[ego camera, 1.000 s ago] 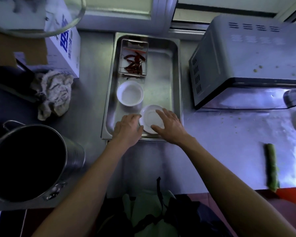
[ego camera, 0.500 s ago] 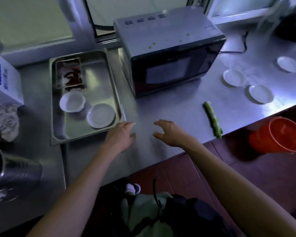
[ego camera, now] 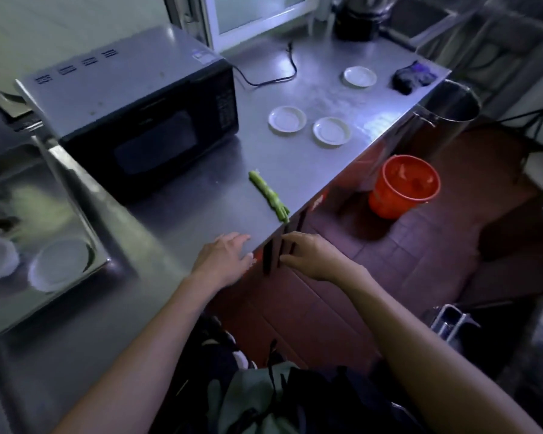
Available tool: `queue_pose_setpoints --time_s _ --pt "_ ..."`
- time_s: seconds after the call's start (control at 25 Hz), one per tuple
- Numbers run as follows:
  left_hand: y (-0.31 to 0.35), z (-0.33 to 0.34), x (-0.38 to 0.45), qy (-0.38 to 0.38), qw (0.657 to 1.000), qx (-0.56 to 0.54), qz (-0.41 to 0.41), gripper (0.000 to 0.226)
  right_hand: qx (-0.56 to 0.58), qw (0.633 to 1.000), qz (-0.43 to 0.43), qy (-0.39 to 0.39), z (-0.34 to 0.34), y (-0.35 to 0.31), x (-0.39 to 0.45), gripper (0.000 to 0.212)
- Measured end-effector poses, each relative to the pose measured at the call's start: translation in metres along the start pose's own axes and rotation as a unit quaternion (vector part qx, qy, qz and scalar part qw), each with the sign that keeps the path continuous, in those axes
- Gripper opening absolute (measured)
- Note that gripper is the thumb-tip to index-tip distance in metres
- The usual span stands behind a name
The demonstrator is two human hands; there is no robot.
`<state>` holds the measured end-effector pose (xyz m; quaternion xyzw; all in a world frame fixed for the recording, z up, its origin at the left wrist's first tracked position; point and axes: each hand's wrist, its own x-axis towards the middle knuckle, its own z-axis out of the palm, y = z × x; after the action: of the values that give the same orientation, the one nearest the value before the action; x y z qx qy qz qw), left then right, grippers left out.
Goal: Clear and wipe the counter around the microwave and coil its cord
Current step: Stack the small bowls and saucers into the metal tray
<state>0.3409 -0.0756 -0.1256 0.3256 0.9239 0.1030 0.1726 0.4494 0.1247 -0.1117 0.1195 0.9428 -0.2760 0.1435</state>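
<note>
Ahead: green veg [ego camera: 268, 195] on counter [ego camera: 311, 158] edge, 3 saucers [ego camera: 287, 119] beyond, microwave [ego camera: 132, 111] left; both hands [ego camera: 223, 261] empty, fingers relaxed.

Steel counter [ego camera: 311, 170], black microwave [ego camera: 138, 120], loose cord [ego camera: 273, 78], green vegetable [ego camera: 268, 195], three white saucers [ego camera: 287, 119], both hands [ego camera: 223, 261] empty at edge

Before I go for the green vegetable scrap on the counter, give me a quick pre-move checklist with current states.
1. Both hands free: ok. Left hand and right hand hold nothing.
2. Green vegetable scrap reachable: ok, it lies at the counter edge just ahead of the hands.
3. Path to it unobstructed: ok, bare counter between.
4. Disposal spot: ok, orange bucket stands on the floor below the edge.
5. Counter cleared: not ok, three white saucers remain right of the microwave.
6. Cord coiled: not ok, it trails loose.
</note>
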Motion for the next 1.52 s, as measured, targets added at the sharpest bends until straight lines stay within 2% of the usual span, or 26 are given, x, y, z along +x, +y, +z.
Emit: queue_pose_setpoints --time_s 0.2,0.4,0.56,0.64,0.76,0.84,1.0,1.24,1.52 --pt "0.036 0.015 0.034 -0.072 0.996 0.006 0.047 0.051 0.031 0.996 0.076 0.026 -0.002 0.046 -0.02 0.065" --pt "0.067 0.025 0.095 -0.081 0.993 0.013 0.08 0.051 0.053 0.99 0.115 0.062 -0.015 0.085 -0.009 0.071" --pt "0.091 0.027 0.166 -0.102 0.99 -0.008 0.096 0.049 0.008 0.99 0.137 0.045 -0.047 0.125 0.033 0.065" --pt "0.097 0.026 0.199 -0.087 0.991 -0.017 0.103 0.048 -0.03 0.991 0.13 0.028 -0.067 0.141 0.058 0.061" --pt "0.105 0.019 0.245 -0.092 0.992 -0.028 0.086 0.05 -0.038 0.99 0.134 0.005 -0.093 0.156 0.098 0.061" --pt "0.114 0.011 0.269 -0.115 0.989 -0.012 0.087 0.051 -0.033 0.99 0.139 0.014 -0.109 0.165 0.118 0.058" --pt "0.124 -0.008 0.305 -0.103 0.989 -0.014 0.103 0.051 -0.021 0.989 0.139 0.056 -0.136 0.178 0.149 0.057" --pt "0.115 -0.023 0.349 -0.074 0.995 -0.037 0.063 0.05 -0.036 0.989 0.132 0.063 -0.165 0.201 0.21 0.066" --pt "0.118 -0.016 0.4 -0.065 0.996 -0.051 -0.015 0.048 -0.084 0.994 0.075 0.009 -0.178 0.238 0.299 0.075"
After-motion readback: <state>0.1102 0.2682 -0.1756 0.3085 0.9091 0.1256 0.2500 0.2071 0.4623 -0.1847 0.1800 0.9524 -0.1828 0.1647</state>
